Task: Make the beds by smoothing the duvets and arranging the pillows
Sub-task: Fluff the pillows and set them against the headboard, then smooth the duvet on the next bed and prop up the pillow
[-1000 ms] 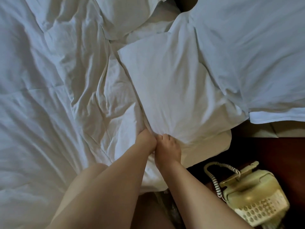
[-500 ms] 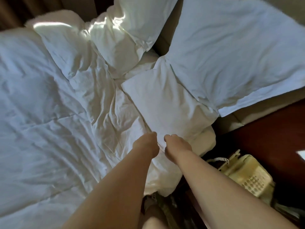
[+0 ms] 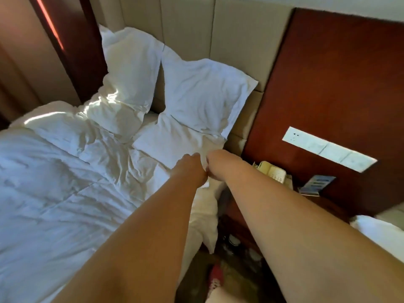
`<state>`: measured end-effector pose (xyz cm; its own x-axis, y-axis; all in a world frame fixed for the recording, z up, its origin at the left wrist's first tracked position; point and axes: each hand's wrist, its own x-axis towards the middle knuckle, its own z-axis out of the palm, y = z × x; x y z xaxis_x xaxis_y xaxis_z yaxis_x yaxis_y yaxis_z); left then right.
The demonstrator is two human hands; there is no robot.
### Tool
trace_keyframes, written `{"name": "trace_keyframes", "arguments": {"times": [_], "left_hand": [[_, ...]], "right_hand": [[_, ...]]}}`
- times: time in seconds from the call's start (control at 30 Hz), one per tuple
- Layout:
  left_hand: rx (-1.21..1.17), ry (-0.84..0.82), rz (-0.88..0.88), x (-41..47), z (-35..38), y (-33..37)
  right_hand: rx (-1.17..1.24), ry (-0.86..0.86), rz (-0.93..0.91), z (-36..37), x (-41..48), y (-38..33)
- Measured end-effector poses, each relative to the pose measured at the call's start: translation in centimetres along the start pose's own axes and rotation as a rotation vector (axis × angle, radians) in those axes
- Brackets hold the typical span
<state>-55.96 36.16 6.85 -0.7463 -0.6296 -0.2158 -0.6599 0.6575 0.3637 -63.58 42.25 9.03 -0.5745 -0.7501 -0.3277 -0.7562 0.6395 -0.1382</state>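
Observation:
A wrinkled white duvet point(image 3: 65, 182) covers the bed on the left. Its folded-back top edge point(image 3: 172, 138) lies near the head of the bed. My left hand point(image 3: 191, 166) and my right hand point(image 3: 215, 162) sit side by side at the bed's right edge, both gripping that duvet edge with curled fingers. Two white pillows lean against the padded headboard: the left pillow point(image 3: 131, 68) and the right pillow point(image 3: 203, 95).
A beige padded headboard point(image 3: 229, 29) backs the bed. To the right, a dark red nightstand holds a cream telephone point(image 3: 273, 173) and a blue card point(image 3: 314, 184). A white switch panel point(image 3: 328, 149) is on the red wall panel. Another bed's white corner point(image 3: 382, 230) shows at the far right.
My view has risen and pulled back, so the headboard and wall panel now show. Both hands stay together on the duvet edge and have lifted it slightly toward the pillows.

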Motion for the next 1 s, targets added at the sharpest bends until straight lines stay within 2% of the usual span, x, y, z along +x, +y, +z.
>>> {"name": "trace_keyframes", "arguments": {"times": [0.17,0.43,0.57,0.77,1.0], "left_hand": [[0.088,-0.091,0.109,-4.5,1.9,7.2],[0.279,-0.153,0.482,-12.8,8.3,21.8],[0.36,-0.261,0.696,-20.9,14.4,30.3],[0.494,-0.406,1.072,-38.0,26.8,42.1],[0.569,-0.614,1.429,-60.0,39.0,48.1]], "right_hand": [[0.104,0.121,0.139,-1.7,-9.3,5.7],[0.291,0.278,0.595,2.1,-26.6,21.1],[0.363,0.369,0.848,7.5,-37.8,28.0],[0.538,0.373,1.254,17.8,-59.0,35.6],[0.745,0.355,1.793,31.2,-81.5,35.1]]}}
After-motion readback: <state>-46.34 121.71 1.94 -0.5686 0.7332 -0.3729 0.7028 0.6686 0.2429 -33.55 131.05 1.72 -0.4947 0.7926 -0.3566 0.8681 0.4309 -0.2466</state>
